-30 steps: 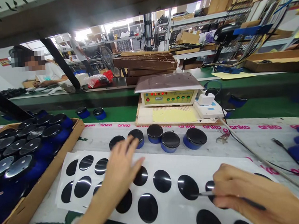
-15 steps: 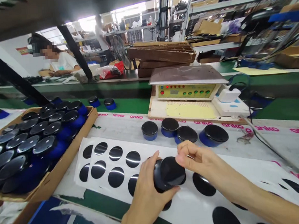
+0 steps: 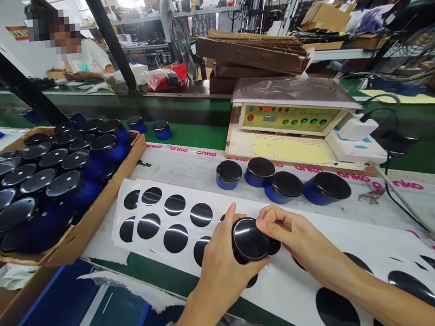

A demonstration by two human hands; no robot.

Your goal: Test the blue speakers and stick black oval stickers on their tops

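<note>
My left hand (image 3: 223, 255) is wrapped round a short round container (image 3: 249, 240), its glossy black top tilted up toward me. On the sheet rows, the round container's neighbours are black discs like the one at my right fingertips. My right hand (image 3: 282, 225) has thumb and forefinger pinched at the container's right edge. A dark round sticker (image 3: 275, 247) shows partly beneath those fingertips, overlapping the container's side; the rest of it is hidden. Under both hands lies a white backing sheet (image 3: 221, 205) with black round stickers (image 3: 175, 238) on it.
A cardboard tray (image 3: 93, 208) full of black-topped blue containers stands at left. Several more blue containers (image 3: 327, 188) sit beyond my hands. Behind them is a control box (image 3: 289, 114) with buttons and a cable. A person (image 3: 88, 57) sits across the bench.
The black sticker, earlier overlapping the container's top, now sits lower right, partly behind it. The container's shiny rimmed top now shows. The camera view has also shifted.
</note>
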